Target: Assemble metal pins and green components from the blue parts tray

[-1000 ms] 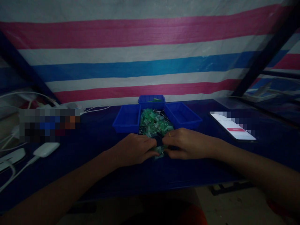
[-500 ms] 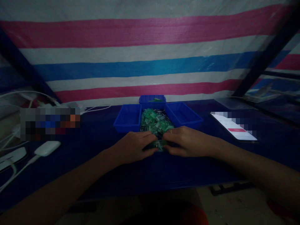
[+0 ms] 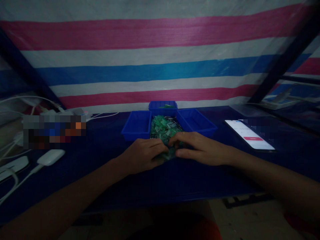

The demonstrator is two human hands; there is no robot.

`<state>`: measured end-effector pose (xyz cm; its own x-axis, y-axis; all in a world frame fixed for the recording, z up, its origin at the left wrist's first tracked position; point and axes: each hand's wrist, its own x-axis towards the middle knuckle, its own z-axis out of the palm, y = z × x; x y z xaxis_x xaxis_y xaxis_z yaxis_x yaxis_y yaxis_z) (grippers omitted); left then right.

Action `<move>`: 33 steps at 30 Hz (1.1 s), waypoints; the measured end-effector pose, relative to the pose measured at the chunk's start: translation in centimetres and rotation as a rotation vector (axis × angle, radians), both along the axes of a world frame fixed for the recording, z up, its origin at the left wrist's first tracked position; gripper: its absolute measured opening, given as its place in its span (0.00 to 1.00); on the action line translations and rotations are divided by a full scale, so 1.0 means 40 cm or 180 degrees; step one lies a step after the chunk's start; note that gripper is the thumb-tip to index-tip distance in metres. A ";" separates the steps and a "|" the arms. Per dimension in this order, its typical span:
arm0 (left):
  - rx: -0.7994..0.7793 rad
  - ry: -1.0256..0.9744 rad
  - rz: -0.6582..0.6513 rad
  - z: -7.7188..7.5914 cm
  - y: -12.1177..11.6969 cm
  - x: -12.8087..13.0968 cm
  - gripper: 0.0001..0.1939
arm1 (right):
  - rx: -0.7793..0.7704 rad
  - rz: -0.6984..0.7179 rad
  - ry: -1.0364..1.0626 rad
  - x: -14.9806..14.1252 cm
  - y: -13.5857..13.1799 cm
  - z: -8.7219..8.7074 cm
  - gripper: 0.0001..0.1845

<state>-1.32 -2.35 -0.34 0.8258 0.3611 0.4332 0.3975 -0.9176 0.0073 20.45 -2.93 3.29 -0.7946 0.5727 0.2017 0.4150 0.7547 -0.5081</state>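
Observation:
A pile of small translucent green pieces (image 3: 162,126), mixed with thin dark and shiny slivers, lies between blue bins. At its front left is my left hand (image 3: 146,154), its thumb and fingers closed over something I cannot make out. My right hand (image 3: 197,148) is at the front right of the pile. Its thumb and bent forefinger are apart, the fingertips at the edge of the pieces. A blurred greenish patch (image 3: 171,154) shows between the two hands; its shape is unclear.
A left blue bin (image 3: 136,135) and a right blue bin (image 3: 197,130) flank the pile. Behind it stands another blue bin (image 3: 153,106) with some green pieces. A lit phone (image 3: 247,135) lies right; a white charger (image 3: 51,157) and cables lie left. Striped sheeting (image 3: 160,36) hangs behind.
My right hand has lifted slightly, and its forefinger has shifted left and up toward the pile. The left hand stays nearly in place, its thumb drawn in closer under the fingers.

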 end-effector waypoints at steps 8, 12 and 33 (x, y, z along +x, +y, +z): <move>0.0872 0.0247 -0.0165 -0.002 -0.007 0.004 0.06 | -0.0714 -0.0027 -0.0300 0.001 0.005 -0.024 0.24; 0.0674 0.0289 -0.0055 -0.005 -0.005 0.003 0.05 | -0.0657 -0.0129 -0.0190 -0.001 0.005 -0.025 0.19; -0.2250 -0.1164 0.0512 -0.002 0.012 0.020 0.20 | -0.0069 -0.0458 0.0281 0.001 0.005 -0.018 0.11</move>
<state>-0.53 -1.85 -0.44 0.5909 0.7526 0.2906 0.3843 -0.5793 0.7189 20.51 -2.73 2.56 -0.6838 0.6842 0.2536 0.4709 0.6793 -0.5629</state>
